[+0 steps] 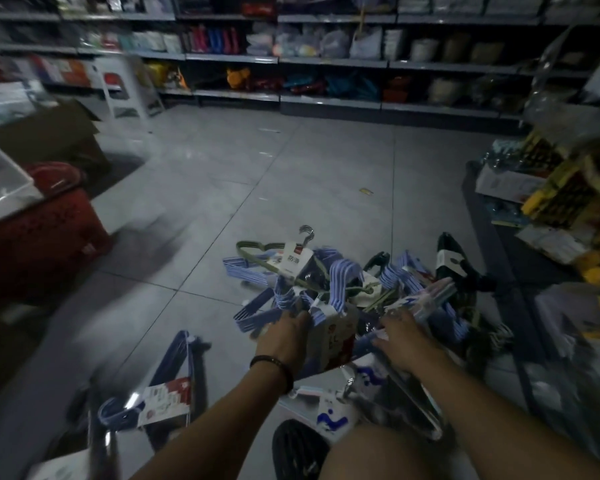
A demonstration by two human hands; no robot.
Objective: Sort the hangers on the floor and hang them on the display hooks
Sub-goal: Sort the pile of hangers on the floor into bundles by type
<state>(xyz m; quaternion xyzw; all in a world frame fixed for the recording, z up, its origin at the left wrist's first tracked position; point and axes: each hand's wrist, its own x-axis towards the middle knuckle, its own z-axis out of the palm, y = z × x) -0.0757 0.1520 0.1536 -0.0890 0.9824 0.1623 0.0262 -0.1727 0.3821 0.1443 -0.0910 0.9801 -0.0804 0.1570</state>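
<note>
Head view: on the floor [222,168] the hangers [343,282] are heaped, a blue bundle [255,311] gripped by the left hand [284,336] and the right hand [404,337] laid spread-fingered on a pale bundle [430,292], so tangled hooks should be eased free before one kind is lifted.

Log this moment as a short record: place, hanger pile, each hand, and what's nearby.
Place: shop aisle, grey tiled floor, stocked shelves behind
Hanger pile: mixed blue, green and black bundles heaped on the floor
Left hand: grips a blue hanger bundle in the pile
Right hand: fingers spread on pale hangers, blurred
Nearby: separate blue bundle at lower left; red basket at left
</note>
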